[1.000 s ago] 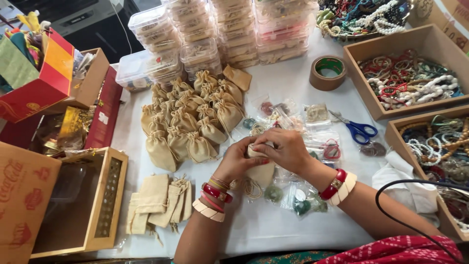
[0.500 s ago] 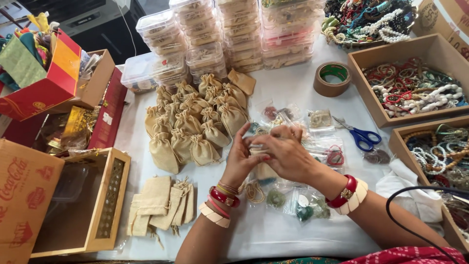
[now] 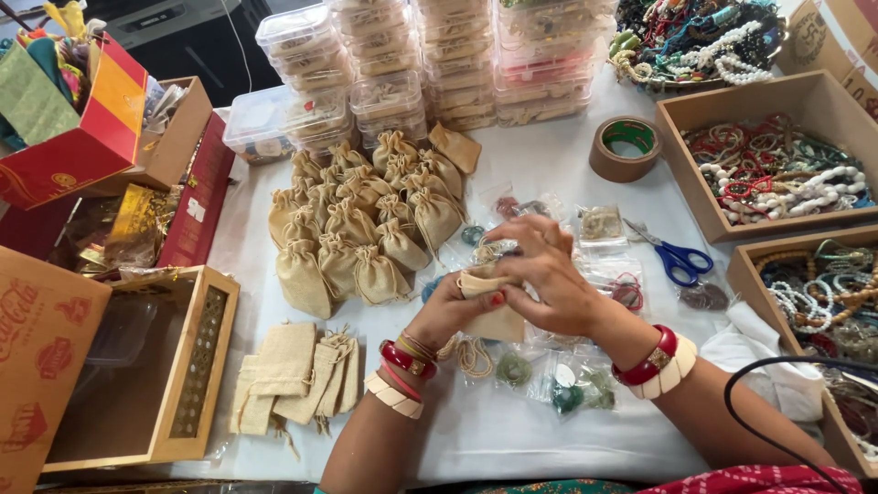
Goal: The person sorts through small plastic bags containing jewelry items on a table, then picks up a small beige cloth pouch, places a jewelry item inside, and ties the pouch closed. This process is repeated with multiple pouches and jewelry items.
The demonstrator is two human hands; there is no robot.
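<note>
My left hand (image 3: 455, 311) grips a small beige drawstring pouch (image 3: 494, 318) by its open mouth, above the white tabletop. My right hand (image 3: 546, 274) is at the pouch's mouth, fingers pinched around a beaded item that is mostly hidden. Both wrists wear red and white bangles. A heap of filled, tied beige pouches (image 3: 366, 224) lies just left of my hands. Flat empty pouches (image 3: 293, 375) lie at the near left. Small clear packets of beads (image 3: 567, 389) lie under and around my hands.
Stacked clear plastic boxes (image 3: 430, 64) stand at the back. Cardboard trays of bead bracelets (image 3: 777, 165) sit on the right, with blue scissors (image 3: 677, 261) and a brown tape roll (image 3: 626, 146) beside them. A wooden box (image 3: 151, 375) and red cartons (image 3: 73, 128) are at left.
My hands have stayed on the pouch, with the fingers shifting at its mouth. The view has moved slightly, so everything sits a little lower in frame.
</note>
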